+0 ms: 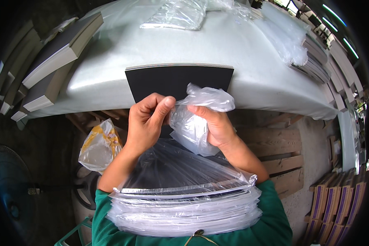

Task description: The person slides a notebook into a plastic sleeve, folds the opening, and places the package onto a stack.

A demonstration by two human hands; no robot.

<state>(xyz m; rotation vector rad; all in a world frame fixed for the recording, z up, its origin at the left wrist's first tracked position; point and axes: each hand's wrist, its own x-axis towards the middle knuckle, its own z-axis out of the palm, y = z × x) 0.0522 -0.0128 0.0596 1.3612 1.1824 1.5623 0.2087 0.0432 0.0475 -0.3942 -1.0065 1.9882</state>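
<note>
The person's right hand (pixel 217 125) was clamped on a bunched clump of clear plastic (pixel 194 127), raised in front of a black board (pixel 174 78) at the table's (pixel 106 53) near edge; the left hand (pixel 147 117) had thumb and forefinger together beside the clump, though whether they pinched any film could not be told; a plastic-wrapped stack (pixel 184 209) lay between the forearms, against the green shirt (pixel 270 213).

Near the black board (pixel 170 80), the left hand (pixel 148 118) pinches, thumb (pixel 162 110) raised; the right hand (pixel 219 129) grips, hidden fingers probably curled.
</note>
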